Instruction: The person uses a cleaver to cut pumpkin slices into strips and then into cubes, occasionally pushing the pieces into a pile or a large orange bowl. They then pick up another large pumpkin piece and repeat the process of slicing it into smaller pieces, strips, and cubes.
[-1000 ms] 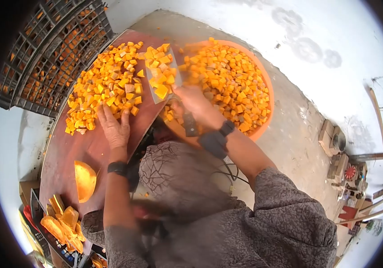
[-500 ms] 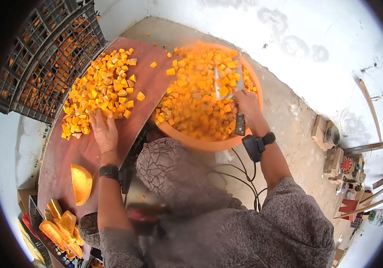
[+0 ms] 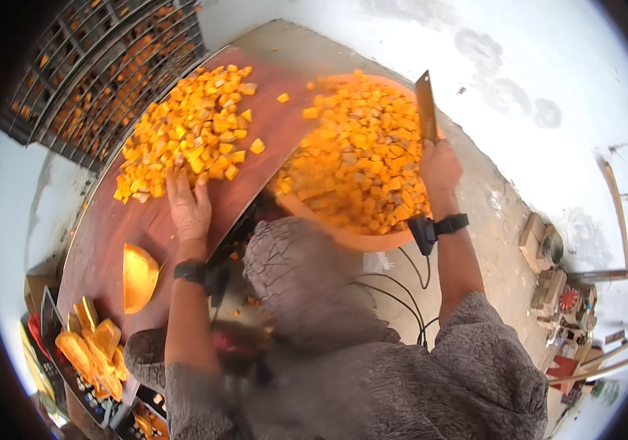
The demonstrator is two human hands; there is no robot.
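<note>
My left hand lies with its fingers spread on the reddish-brown table, fingertips at the lower edge of a heap of orange pumpkin cubes. In my right hand is a cleaver, its blade pointing up at the right rim of a large orange tub. Diced pumpkin fills the tub, which stands beside the table. Nearer to me on the table rests a large pumpkin wedge. The cleaver's handle is mostly hidden in my grip.
Black plastic crates with orange pieces inside stand at the upper left. Pumpkin slices are piled at the lower left. Black cables run across the floor below the tub. Bricks and wood pieces lie along the right wall.
The cleaver has swung from flat over the tub's cubes to upright at its right rim, carried by my right hand. My left hand stays at the heap; the whole view has shifted slightly.
</note>
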